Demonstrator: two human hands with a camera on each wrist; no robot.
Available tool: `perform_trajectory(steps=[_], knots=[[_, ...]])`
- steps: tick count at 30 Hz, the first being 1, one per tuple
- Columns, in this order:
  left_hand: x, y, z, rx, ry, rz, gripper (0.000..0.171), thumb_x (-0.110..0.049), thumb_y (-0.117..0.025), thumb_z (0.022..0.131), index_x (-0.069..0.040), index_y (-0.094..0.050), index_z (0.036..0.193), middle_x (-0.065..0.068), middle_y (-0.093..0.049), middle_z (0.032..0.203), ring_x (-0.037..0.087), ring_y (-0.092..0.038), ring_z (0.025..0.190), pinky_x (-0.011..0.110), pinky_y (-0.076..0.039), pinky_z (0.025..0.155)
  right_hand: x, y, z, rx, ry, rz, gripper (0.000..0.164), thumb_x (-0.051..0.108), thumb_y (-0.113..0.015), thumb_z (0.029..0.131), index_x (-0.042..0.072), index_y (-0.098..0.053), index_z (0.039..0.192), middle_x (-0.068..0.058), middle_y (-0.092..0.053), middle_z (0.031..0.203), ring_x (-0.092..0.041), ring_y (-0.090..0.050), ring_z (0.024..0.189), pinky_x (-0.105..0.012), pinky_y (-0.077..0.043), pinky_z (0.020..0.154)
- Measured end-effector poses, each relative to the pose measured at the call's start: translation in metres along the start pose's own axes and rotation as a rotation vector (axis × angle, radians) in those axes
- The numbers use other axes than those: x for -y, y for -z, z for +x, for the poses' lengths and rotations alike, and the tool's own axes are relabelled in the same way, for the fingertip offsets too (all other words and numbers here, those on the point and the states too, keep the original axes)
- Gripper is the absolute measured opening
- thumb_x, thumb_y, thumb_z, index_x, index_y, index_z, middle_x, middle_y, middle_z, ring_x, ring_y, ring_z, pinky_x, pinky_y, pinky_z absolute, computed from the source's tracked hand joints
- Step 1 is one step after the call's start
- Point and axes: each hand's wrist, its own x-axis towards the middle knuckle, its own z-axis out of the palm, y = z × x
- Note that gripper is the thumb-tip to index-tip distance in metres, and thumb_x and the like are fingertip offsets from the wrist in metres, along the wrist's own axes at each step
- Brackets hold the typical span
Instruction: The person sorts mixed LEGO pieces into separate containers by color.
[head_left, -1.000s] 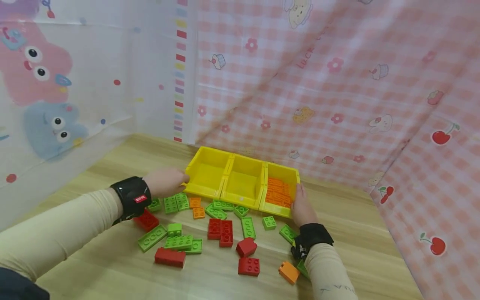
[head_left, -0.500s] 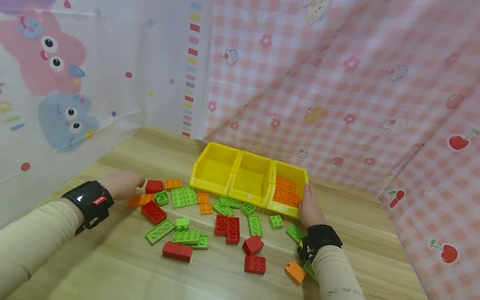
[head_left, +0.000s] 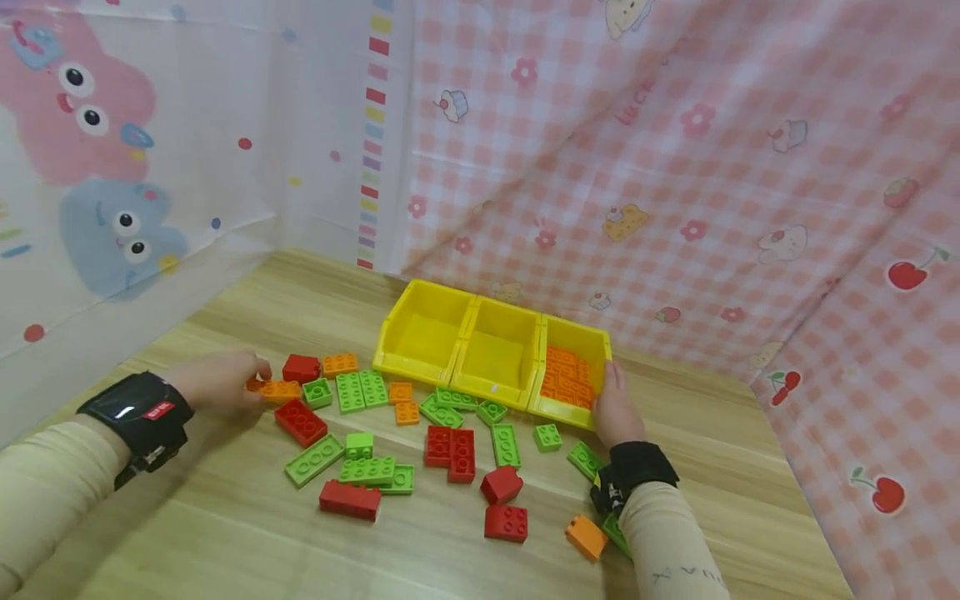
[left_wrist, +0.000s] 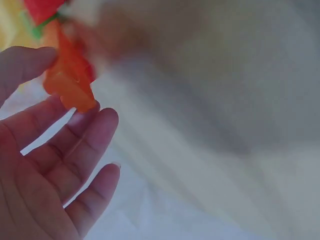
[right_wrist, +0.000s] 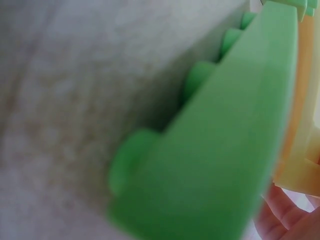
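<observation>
At the left of the head view, my left hand pinches an orange toy brick between thumb and fingers. The left wrist view shows the thumb on one side of this orange brick and fingertips on the other. On the far side, my right hand rests against the outer right wall of the yellow three-part bin, fingers extended along it. Orange bricks fill the floor of its right compartment. In the right wrist view, a blurred green brick hides most of the right hand.
Red, green and orange bricks lie scattered in front of the bin, among them a red brick, a green plate-like brick and an orange brick near the right forearm. Patterned cloth hangs behind the wooden tabletop.
My left hand has left the bin's left end, moved left and taken hold of an orange brick. The right hand stays at the bin's right side. The head view has shifted slightly.
</observation>
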Motion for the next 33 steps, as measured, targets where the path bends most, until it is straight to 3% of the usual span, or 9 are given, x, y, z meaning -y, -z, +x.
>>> perform_trajectory(steps=[3,6,10,13,17,21,27,30,33], knots=[[-0.010,0.022,0.000,-0.071,-0.015,-0.023,0.028,-0.015,-0.069,0.078,0.003,-0.063,0.097,0.011,-0.062,0.090,0.024,-0.060,0.077,0.042,-0.048,0.068,0.001,-0.002,0.000,-0.009,0.000,-0.004,0.057,0.002,-0.041,0.094,-0.004,-0.015,0.146,-0.022,-0.015,0.150,-0.042,-0.054,0.102,-0.050,-0.045,0.083],[-0.032,0.048,0.012,-0.142,-0.034,-0.014,0.033,-0.015,-0.069,0.080,0.004,-0.061,0.105,0.010,-0.061,0.092,0.020,-0.058,0.074,0.038,-0.049,0.065,0.001,0.001,0.001,-0.003,0.000,-0.029,0.059,0.001,-0.041,0.094,-0.005,-0.014,0.146,-0.023,-0.014,0.150,-0.041,-0.057,0.092,-0.049,-0.047,0.076],[-0.082,0.077,0.041,-0.205,-0.112,-0.015,0.040,-0.014,-0.070,0.082,0.002,-0.058,0.117,0.010,-0.059,0.100,0.020,-0.057,0.080,0.037,-0.051,0.071,-0.001,0.003,0.003,0.009,0.001,-0.060,0.060,0.001,-0.043,0.093,-0.006,-0.014,0.145,-0.024,-0.014,0.150,-0.041,-0.057,0.091,-0.047,-0.048,0.073],[-0.131,0.085,0.073,-0.230,-0.249,-0.046,0.046,-0.012,-0.070,0.083,0.000,-0.053,0.125,0.008,-0.060,0.103,0.020,-0.058,0.088,0.038,-0.049,0.082,-0.002,0.002,0.004,0.010,-0.006,-0.062,0.060,0.001,-0.043,0.093,-0.005,-0.015,0.146,-0.023,-0.015,0.150,-0.041,-0.053,0.103,-0.047,-0.046,0.079],[-0.198,0.074,0.123,-0.264,-0.441,-0.039,0.045,-0.007,-0.070,0.083,-0.002,-0.054,0.125,0.004,-0.058,0.103,0.016,-0.057,0.091,0.031,-0.046,0.086,0.001,0.001,0.002,0.012,-0.014,-0.040,0.061,0.001,-0.044,0.093,-0.004,-0.015,0.146,-0.022,-0.015,0.150,-0.041,-0.046,0.116,-0.049,-0.043,0.087],[-0.256,0.053,0.175,-0.306,-0.514,0.056,0.036,-0.004,-0.065,0.085,-0.005,-0.059,0.121,0.006,-0.056,0.114,0.015,-0.058,0.090,0.026,-0.047,0.081,0.002,0.002,0.000,0.010,-0.013,-0.031,0.061,0.001,-0.044,0.093,-0.004,-0.015,0.146,-0.023,-0.016,0.150,-0.040,-0.041,0.122,-0.048,-0.042,0.089],[-0.309,0.019,0.237,-0.314,-0.460,0.197,0.032,-0.003,-0.055,0.092,-0.010,-0.056,0.123,0.006,-0.057,0.121,0.018,-0.062,0.089,0.029,-0.050,0.076,0.003,0.003,-0.001,-0.016,0.029,-0.050,0.060,0.000,-0.048,0.092,-0.006,-0.019,0.144,-0.024,-0.020,0.148,-0.040,-0.050,0.111,-0.044,-0.048,0.079],[-0.324,0.004,0.258,-0.287,-0.398,0.284,0.034,-0.008,-0.056,0.093,-0.012,-0.054,0.126,0.005,-0.060,0.118,0.018,-0.063,0.082,0.031,-0.052,0.069,-0.001,0.002,0.000,-0.042,0.051,-0.055,0.060,0.000,-0.049,0.091,-0.006,-0.021,0.144,-0.024,-0.022,0.148,-0.038,-0.059,0.089,-0.042,-0.050,0.067],[-0.335,-0.009,0.274,-0.248,-0.350,0.316,0.036,-0.011,-0.057,0.093,-0.013,-0.053,0.129,0.005,-0.060,0.116,0.018,-0.063,0.080,0.031,-0.052,0.066,-0.005,0.000,0.001,-0.066,0.063,-0.065,0.060,0.000,-0.050,0.091,-0.005,-0.023,0.144,-0.024,-0.024,0.147,-0.037,-0.060,0.082,-0.042,-0.050,0.066]])
